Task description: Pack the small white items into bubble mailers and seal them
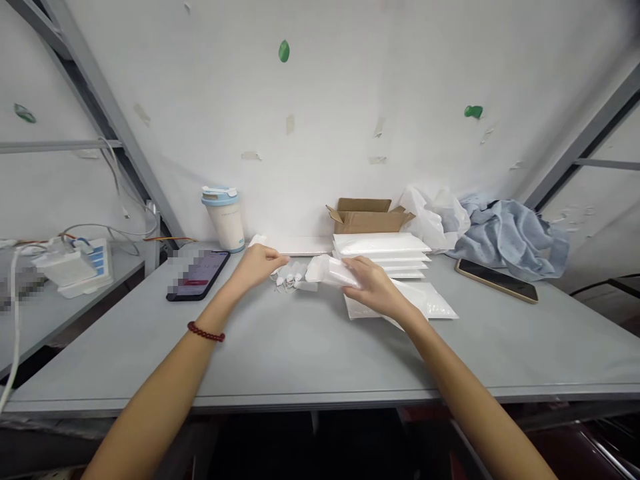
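My right hand (373,283) is closed around a white padded envelope (331,272), whose end points left over a small pile of loose white pieces (296,279). Thin strings or wires seem to run among those pieces, too small to make out. To the left of the pile is my left hand (256,267), its fingers pinched together; what they hold, if anything, I cannot make out. Another padded envelope (433,301) lies flat below my right hand and forearm. Just behind that hand rises a stack of white padded envelopes (385,247).
An open cardboard box (373,215), a white plastic bag (437,217) and a crumpled blue cloth (515,237) stand along the wall. A phone (497,280) lies at right, another phone (200,275) at left near a lidded cup (225,219). A power strip (90,267) with cables sits far left.
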A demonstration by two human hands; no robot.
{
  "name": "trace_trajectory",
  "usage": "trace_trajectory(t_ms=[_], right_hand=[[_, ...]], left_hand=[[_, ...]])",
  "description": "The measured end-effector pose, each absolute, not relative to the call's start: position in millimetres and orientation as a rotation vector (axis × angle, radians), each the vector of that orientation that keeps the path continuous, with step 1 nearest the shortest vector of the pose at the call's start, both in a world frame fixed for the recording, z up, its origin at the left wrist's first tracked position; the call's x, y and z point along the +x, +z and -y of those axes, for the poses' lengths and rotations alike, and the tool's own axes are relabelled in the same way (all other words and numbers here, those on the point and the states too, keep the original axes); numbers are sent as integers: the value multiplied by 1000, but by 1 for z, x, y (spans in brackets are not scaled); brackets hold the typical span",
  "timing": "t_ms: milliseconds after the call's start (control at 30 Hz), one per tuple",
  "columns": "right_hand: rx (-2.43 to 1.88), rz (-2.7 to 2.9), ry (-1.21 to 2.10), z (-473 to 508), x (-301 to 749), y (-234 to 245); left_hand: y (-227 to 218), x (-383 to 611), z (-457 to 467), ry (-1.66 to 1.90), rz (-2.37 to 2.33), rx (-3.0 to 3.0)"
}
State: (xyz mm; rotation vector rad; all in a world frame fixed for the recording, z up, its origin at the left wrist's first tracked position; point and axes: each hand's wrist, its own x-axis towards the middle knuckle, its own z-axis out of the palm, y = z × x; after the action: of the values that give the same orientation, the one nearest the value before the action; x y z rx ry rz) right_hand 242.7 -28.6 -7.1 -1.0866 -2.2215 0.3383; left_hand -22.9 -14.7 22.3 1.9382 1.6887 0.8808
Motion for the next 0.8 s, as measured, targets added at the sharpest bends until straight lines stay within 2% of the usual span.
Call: trace_trajectory(t_ms=[133,200,367,467,567,667,800], right_hand=[[-1102,2150,307,29,246,-4],[-1102,2146,307,29,246,-4],[-1110,2158,318,28,244,-7],[-1118,2169,337,26,244,-8],[-1109,2162,362,25,244,-9],[-1096,2166,384,25,244,-10],[-1083,2187,389,26,242,-12]], left_hand=[[11,-37,2,465,-1763,1865],[3,-38,-2,396,-1717,1840],[5,-40,-2,489,-1758,1791],[22,-44,5,691,-1824,1671],[36,-46,14,894,-1614,1621],[40,-45,19,818,-1312,1659],[30,-37,18,681,-1277,1709]])
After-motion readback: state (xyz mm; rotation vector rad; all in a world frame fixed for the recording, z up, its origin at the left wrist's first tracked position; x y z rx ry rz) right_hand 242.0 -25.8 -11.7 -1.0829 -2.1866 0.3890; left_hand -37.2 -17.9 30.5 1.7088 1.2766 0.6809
